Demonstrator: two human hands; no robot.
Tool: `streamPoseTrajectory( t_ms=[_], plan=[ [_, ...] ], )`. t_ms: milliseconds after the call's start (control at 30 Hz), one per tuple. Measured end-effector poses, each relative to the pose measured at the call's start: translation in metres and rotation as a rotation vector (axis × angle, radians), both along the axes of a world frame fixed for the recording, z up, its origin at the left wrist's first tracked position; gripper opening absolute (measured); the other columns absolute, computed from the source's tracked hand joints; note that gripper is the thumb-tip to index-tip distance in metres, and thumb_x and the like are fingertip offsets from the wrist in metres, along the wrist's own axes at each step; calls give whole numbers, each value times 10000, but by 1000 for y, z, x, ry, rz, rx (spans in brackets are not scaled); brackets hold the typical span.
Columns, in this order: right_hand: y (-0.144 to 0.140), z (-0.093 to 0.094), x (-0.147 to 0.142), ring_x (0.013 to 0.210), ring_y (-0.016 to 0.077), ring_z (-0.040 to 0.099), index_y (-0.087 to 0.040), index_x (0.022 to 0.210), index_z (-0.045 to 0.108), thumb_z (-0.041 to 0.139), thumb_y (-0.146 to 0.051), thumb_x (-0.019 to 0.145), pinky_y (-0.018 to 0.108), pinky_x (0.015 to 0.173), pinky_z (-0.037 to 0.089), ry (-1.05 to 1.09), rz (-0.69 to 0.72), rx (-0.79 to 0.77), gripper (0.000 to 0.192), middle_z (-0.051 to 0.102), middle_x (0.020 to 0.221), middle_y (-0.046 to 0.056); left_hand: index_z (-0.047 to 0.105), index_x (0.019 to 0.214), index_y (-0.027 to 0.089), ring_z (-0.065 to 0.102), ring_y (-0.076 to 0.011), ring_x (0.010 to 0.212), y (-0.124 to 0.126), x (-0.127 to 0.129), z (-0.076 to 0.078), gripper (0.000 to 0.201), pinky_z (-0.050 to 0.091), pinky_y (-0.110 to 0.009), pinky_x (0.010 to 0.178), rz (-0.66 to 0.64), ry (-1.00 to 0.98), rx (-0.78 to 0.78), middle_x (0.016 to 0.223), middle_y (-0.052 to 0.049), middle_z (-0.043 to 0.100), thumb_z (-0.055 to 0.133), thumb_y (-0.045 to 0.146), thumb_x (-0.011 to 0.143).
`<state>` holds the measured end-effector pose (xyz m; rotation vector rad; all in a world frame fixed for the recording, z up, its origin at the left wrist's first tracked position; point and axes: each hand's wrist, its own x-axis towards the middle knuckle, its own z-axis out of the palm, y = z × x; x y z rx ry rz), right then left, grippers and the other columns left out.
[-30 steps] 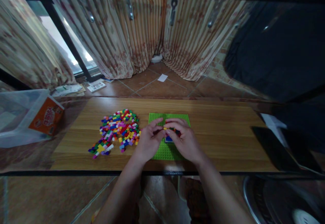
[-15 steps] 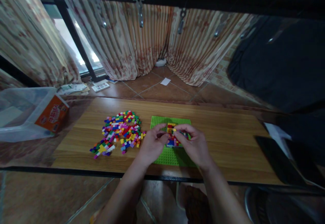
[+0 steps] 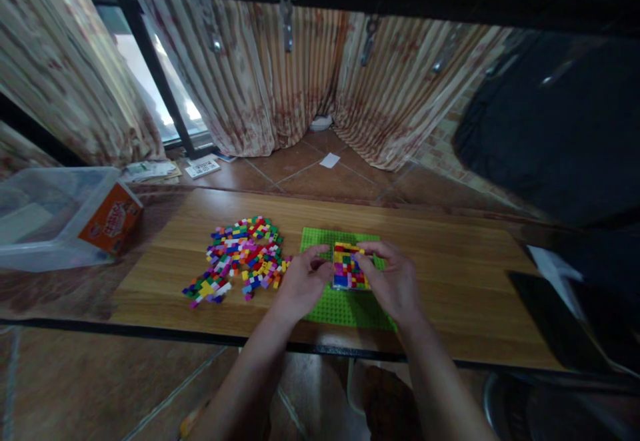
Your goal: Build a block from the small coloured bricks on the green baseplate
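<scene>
A block of many-coloured toy bricks (image 3: 345, 274) is built up on the green studded baseplate (image 3: 333, 311). Along its top edge runs a row of yellow and red bricks. My left hand (image 3: 303, 281) is at the block's left side, thumb and forefinger curved and apart with nothing visible between them. My right hand (image 3: 393, 277) reaches over the right part of the block and hides it. Its thumb and forefinger close around a yellow brick (image 3: 361, 251) at the top right corner; the fingertips partly cover that brick.
A loose pile of bricks (image 3: 250, 254) spreads over the wooden table (image 3: 450, 281) to the left. Further left stands a clear plastic tub (image 3: 60, 247) with an orange label. A dark flat object (image 3: 545, 317) lies at the table's right end.
My right hand has moved right across the block, uncovering more coloured bricks and the yellow row. My left hand stays at the left side. The view has shifted slightly.
</scene>
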<state>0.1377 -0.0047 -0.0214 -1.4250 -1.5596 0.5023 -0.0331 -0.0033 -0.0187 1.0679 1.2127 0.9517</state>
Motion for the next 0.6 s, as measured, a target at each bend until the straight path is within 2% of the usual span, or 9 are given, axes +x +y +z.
streamPoseTrajectory(
  t_ms=[233, 433, 600],
  plan=[
    [1, -1, -6, 804, 209, 618, -239, 836, 718, 652, -315, 815, 367, 775, 468, -50, -20, -5, 102, 685, 798, 24, 668, 1144, 101, 591, -142, 637, 3, -3, -10, 388, 443, -238, 587, 37, 171, 111, 715, -22, 669, 596, 209, 779],
    [13, -4, -12, 804, 228, 620, -222, 817, 720, 634, -285, 805, 371, 760, 472, -176, -50, -37, 107, 702, 805, 45, 705, 1070, 114, 608, -147, 650, 2, -4, -8, 327, 441, -240, 594, 27, 263, 165, 740, -33, 689, 587, 241, 792],
    [21, -5, -14, 819, 235, 623, -216, 813, 725, 604, -244, 821, 383, 796, 474, -260, -23, -47, 124, 716, 812, 54, 709, 1067, 121, 611, -140, 653, 2, -5, -8, 325, 441, -234, 598, 15, 283, 178, 745, -25, 691, 579, 249, 798]
  ],
)
